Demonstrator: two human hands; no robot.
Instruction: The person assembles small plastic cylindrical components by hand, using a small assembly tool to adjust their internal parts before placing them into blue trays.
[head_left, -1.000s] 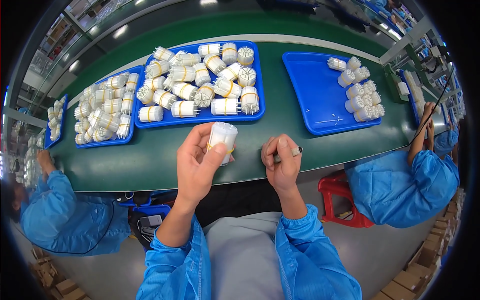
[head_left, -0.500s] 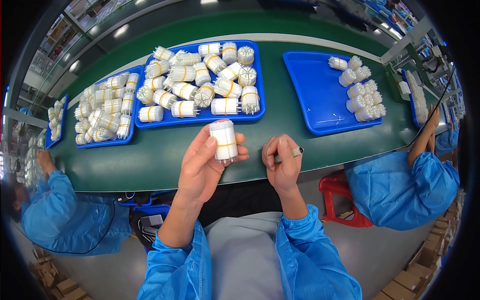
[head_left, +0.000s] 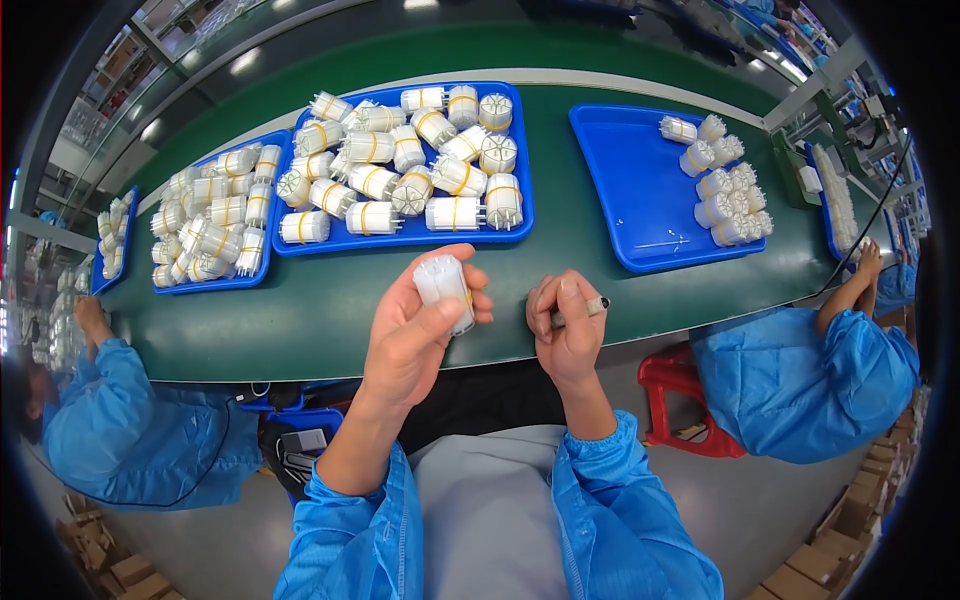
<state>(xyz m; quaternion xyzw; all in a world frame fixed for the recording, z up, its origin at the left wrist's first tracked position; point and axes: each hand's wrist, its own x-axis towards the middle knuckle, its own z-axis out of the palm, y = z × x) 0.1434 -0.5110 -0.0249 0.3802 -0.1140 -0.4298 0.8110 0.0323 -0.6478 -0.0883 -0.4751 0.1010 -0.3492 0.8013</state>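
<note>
My left hand (head_left: 405,335) is closed round a white cylindrical bundle (head_left: 440,280), held tilted above the near part of the green worktable. The thumb presses on its front, and a bit of yellow band shows by the fingers. To the right, my right hand (head_left: 568,325) is closed on a pen-like tool (head_left: 596,305) with a pale shaft and a dark end; most of it is hidden in the fist. Beyond my left hand, a blue tray (head_left: 400,243) holds many similar yellow-banded white bundles. The two hands are apart.
A second blue tray (head_left: 640,262) at the right has bundles standing along its right side. More filled blue trays (head_left: 210,287) lie at the left. Co-workers in blue sleeves (head_left: 105,400) sit on both sides. A red stool (head_left: 690,400) stands at the right, below the worktable (head_left: 270,340).
The bundle in my left hand has turned and tilted, with the thumb now across its front. My right hand keeps the pen-like tool in nearly the same place.
</note>
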